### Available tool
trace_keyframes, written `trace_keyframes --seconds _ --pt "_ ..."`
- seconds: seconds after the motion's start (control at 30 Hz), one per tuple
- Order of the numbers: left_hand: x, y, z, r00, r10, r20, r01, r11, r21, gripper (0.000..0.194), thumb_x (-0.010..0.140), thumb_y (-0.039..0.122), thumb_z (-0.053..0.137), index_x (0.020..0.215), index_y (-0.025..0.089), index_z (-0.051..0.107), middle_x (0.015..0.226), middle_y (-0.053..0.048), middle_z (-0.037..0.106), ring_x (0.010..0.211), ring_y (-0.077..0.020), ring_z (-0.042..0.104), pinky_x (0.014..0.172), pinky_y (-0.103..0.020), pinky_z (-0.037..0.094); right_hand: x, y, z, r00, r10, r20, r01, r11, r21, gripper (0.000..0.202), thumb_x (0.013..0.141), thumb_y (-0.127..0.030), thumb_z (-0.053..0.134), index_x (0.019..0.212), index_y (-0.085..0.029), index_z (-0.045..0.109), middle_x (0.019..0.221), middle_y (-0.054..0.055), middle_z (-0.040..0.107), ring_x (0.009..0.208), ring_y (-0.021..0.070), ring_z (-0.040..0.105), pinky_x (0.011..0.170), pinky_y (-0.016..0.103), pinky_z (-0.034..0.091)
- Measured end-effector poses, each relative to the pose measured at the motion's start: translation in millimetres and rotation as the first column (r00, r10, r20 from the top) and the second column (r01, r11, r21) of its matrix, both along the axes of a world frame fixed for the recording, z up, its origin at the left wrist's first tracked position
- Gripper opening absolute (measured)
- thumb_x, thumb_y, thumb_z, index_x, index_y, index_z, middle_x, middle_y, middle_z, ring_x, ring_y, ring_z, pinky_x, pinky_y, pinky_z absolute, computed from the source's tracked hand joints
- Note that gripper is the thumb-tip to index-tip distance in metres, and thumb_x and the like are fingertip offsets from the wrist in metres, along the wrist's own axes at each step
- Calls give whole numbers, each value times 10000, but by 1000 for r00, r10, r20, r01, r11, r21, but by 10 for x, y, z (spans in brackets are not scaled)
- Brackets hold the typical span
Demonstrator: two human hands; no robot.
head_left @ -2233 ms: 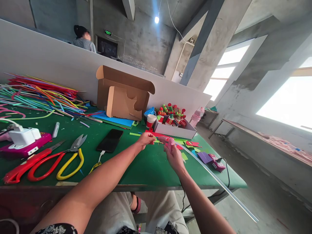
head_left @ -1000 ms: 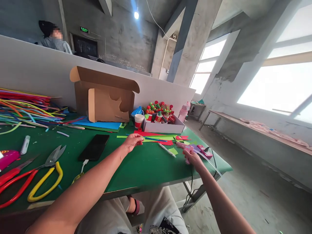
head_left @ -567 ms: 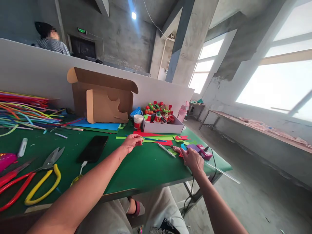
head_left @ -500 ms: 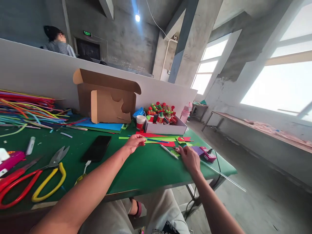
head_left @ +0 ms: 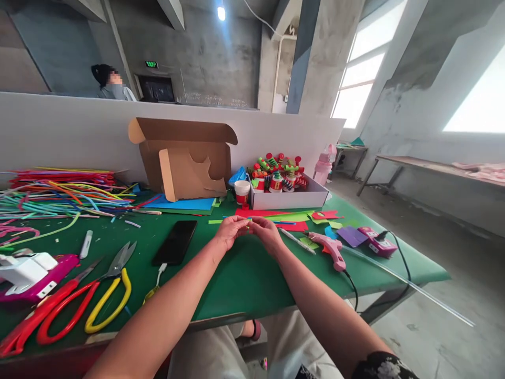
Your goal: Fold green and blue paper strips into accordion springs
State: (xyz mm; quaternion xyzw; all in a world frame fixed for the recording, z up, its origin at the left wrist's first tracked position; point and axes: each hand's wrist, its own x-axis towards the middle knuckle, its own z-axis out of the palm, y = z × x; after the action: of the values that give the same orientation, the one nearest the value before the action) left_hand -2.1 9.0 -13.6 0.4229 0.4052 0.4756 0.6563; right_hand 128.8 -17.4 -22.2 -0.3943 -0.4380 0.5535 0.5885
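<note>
My left hand (head_left: 232, 231) and my right hand (head_left: 266, 235) meet over the green table, thumbs and fingertips pinched together. Between them shows a tiny yellow-green piece (head_left: 248, 226), mostly covered by the fingers. A thin blue strip (head_left: 284, 222) runs just behind the hands; whether they touch it I cannot tell. Beyond the fingertips are red paper (head_left: 296, 227) and light green paper strips (head_left: 294, 216). To the right of my right hand lie a white pen (head_left: 298, 241) and a pink glue gun (head_left: 330, 250).
A white box (head_left: 290, 200) of red-and-green crafted figures stands behind, beside paper cups (head_left: 242, 192) and an open cardboard box (head_left: 193, 176). Leftward lie a phone (head_left: 174, 242), scissors (head_left: 108, 289) and pipe cleaners (head_left: 67, 195). A clear stick (head_left: 410, 284) juts past the table's right edge.
My right hand has left the glue gun, now in full view on the table, and moved left to join my left hand. The whole view has shifted slightly.
</note>
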Motion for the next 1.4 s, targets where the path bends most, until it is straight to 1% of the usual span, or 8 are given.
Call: trace_keyframes --seconds 0.3,0.5,0.6,0.7,0.87,1.23,1.33,1.4 --pt "-3 -54 29 993 2 -116 6 998 69 307 529 297 825 723 143 644 670 -13 664 622 -121 606 610 -246 451 35 21 -46 989 16 -150 -26 998 -61 252 583 -254 839 768 -142 708 683 11 703 602 103 627 711 269 551" --pt "-77 -45 108 968 73 -240 -4 962 274 276 599 261 679 854 156 691 809 -46 691 747 -155 610 647 -253 446 44 5 -34 993 -46 -113 34 994 -102 143 635 -180 806 722 -144 697 579 -10 655 545 104 598 685 282 568" --pt "-92 -26 108 919 127 -373 16 934 358 242 621 238 588 813 163 716 816 -58 704 808 -183 612 674 -265 449 46 2 -31 992 -46 -116 32 992 -124 136 640 -163 798 730 -144 698 556 -18 640 531 107 598 676 289 572" --pt "-94 -13 81 879 167 -446 47 901 431 234 638 208 533 753 178 735 831 -57 717 791 -180 606 693 -269 456 44 3 -35 990 -37 -133 21 992 -124 131 636 -159 797 721 -141 700 544 -24 626 521 103 598 670 283 569" --pt "-100 -5 61 857 215 -469 71 850 521 240 661 173 520 718 192 752 859 -51 719 794 -176 611 718 -270 464 46 6 -36 989 -27 -144 8 991 -132 96 632 -145 784 678 -135 700 526 -28 610 503 95 586 666 274 567" --pt "-107 0 30 840 222 -496 136 798 587 277 696 147 505 764 206 767 852 -44 702 844 -190 612 769 -288 480 38 24 -43 987 -36 -158 13 989 -147 84 629 -129 773 624 -139 690 495 -32 577 488 88 540 648 282 577" --pt "-124 18 12 788 273 -552 207 726 655 329 720 104 467 797 209 770 843 -43 690 813 -182 603 776 -299 484 48 19 -40 984 -38 -176 10 988 -155 115 617 -130 795 616 -138 681 493 -27 585 480 87 544 617 257 577" --pt "-140 28 6 730 349 -588 288 623 727 385 731 61 433 835 218 769 843 -41 683 818 -183 588 781 -311 485 58 17 -37 980 -33 -198 1 987 -158 128 615 -121 802 614 -130 674 496 -23 588 470 81 540 606 242 577"
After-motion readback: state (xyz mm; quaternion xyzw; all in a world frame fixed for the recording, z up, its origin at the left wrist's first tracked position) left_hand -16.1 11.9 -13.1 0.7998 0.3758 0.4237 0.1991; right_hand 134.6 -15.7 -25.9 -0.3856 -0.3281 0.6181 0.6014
